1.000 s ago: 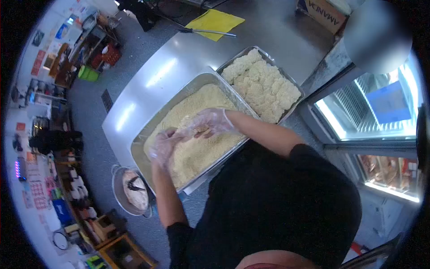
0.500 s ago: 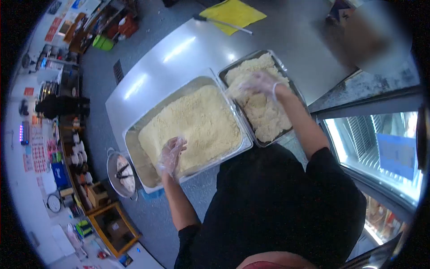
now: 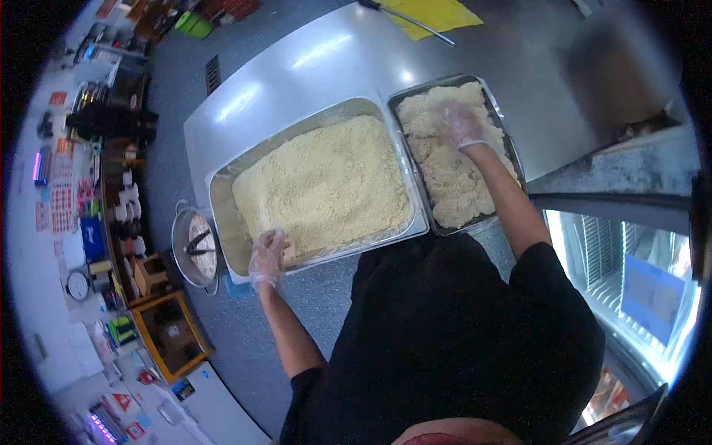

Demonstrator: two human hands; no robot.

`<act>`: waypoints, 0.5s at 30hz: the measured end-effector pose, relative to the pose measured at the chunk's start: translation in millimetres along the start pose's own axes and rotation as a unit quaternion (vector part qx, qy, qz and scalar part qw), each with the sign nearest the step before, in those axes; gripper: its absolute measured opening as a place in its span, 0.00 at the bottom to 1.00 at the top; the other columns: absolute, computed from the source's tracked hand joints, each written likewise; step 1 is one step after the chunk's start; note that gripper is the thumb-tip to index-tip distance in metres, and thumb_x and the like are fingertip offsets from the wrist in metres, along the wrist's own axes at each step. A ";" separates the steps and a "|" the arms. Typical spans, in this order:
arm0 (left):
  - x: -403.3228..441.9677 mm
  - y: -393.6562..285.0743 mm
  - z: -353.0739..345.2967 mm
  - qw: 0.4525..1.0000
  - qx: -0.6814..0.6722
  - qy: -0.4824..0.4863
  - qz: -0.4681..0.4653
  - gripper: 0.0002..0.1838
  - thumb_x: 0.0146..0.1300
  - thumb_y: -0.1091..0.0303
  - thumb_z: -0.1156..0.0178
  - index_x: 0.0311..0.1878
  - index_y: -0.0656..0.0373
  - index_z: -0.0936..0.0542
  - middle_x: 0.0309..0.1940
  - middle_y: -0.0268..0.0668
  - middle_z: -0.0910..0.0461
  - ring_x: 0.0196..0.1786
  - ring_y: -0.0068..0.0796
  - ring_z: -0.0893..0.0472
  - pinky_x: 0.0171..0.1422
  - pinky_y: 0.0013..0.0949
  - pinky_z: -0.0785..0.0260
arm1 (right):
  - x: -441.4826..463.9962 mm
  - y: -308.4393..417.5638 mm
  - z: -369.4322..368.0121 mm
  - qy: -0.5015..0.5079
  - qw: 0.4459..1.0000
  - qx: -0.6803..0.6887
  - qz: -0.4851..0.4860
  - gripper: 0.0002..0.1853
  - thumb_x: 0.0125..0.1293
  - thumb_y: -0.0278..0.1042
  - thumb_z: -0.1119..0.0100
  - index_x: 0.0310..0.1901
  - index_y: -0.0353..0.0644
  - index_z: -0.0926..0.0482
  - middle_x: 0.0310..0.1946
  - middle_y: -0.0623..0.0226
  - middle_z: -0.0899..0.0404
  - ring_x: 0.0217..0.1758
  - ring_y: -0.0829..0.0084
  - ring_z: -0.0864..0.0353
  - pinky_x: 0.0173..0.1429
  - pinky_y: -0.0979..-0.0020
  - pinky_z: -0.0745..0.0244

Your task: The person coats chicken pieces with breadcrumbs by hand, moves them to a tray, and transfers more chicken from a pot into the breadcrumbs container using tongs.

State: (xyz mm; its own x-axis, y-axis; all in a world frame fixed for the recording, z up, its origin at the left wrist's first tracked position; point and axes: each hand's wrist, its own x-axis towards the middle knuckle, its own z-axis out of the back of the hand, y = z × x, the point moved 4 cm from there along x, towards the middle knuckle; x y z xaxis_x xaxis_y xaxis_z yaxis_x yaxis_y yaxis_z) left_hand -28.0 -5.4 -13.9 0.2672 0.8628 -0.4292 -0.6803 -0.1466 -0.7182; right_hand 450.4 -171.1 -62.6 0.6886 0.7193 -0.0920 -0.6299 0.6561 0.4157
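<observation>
A clear plastic glove covers my left hand (image 3: 268,257), whose fingers are curled loosely over the near left edge of the large metal pan (image 3: 230,248) of pale crumbs (image 3: 322,185); nothing shows in it. My right hand (image 3: 460,124), gloved too, lies on the crumb-coated pieces (image 3: 452,178) in the smaller metal tray (image 3: 510,137), to the right of the pan. Its fingers are blurred, so their shape cannot be made out.
A metal pot (image 3: 180,248) with tongs (image 3: 196,243) stands left of the pan. On the steel table (image 3: 297,67) lie a yellow cloth (image 3: 437,15) and a thin rod (image 3: 419,25). At the right is a lit glass-door fridge (image 3: 630,274). A dark-clothed person (image 3: 111,121) is far left.
My right hand has gone from the crumb pan to the tray on the right. My left hand has drawn back to the pan's near left edge. The camera view has shifted.
</observation>
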 end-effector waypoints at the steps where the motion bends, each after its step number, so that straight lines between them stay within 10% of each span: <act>1: 3.7 7.0 8.8 1.000 0.004 -0.005 0.009 0.28 0.60 0.51 0.41 0.53 0.66 0.26 0.40 0.43 0.19 0.39 0.31 0.19 0.46 0.31 0.31 | 2.9 4.0 -17.0 0.068 0.996 -0.058 0.020 0.21 0.58 0.48 0.45 0.48 0.44 0.23 0.49 0.54 0.23 0.53 0.54 0.24 0.58 0.58 0.30; 5: 24.7 46.3 46.2 0.973 0.173 -0.125 -0.092 0.25 0.59 0.49 0.42 0.48 0.63 0.22 0.38 0.47 0.18 0.40 0.41 0.18 0.49 0.37 0.30 | -13.2 35.2 -3.8 -0.145 0.973 0.005 0.180 0.16 0.63 0.42 0.48 0.46 0.42 0.22 0.49 0.54 0.23 0.52 0.54 0.25 0.58 0.59 0.31; 8: 33.9 58.4 72.9 0.954 0.235 -0.163 -0.086 0.24 0.62 0.48 0.47 0.46 0.60 0.20 0.38 0.50 0.19 0.43 0.48 0.19 0.51 0.43 0.31 | -44.2 121.6 30.5 -0.107 0.964 0.101 0.222 0.17 0.63 0.43 0.47 0.48 0.43 0.22 0.50 0.55 0.23 0.52 0.54 0.25 0.58 0.60 0.32; 13: 43.4 42.9 79.5 0.923 0.378 -0.062 -0.032 0.20 0.61 0.52 0.49 0.44 0.57 0.18 0.42 0.54 0.21 0.48 0.53 0.22 0.53 0.47 0.31 | -100.1 214.3 -105.7 0.331 0.925 -0.033 0.184 0.33 0.61 0.58 0.45 0.58 0.37 0.29 0.54 0.45 0.27 0.58 0.52 0.28 0.63 0.61 0.35; 15: 61.7 59.4 69.4 0.904 0.421 0.056 0.059 0.23 0.61 0.49 0.50 0.45 0.57 0.19 0.47 0.54 0.22 0.53 0.50 0.23 0.55 0.45 0.31 | -113.4 212.2 -141.9 0.330 0.930 -0.042 0.154 0.35 0.60 0.60 0.46 0.59 0.36 0.31 0.56 0.45 0.29 0.60 0.52 0.30 0.64 0.59 0.37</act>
State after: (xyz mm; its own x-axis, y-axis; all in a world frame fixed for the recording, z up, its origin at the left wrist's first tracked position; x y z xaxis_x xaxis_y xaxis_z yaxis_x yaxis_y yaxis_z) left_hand -99.3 72.7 -45.1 0.1935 0.8044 -0.5616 -0.9742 0.2254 -0.0129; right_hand 187.6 -81.1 -92.4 0.1166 0.8415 -0.5274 -0.8060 0.3905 0.4449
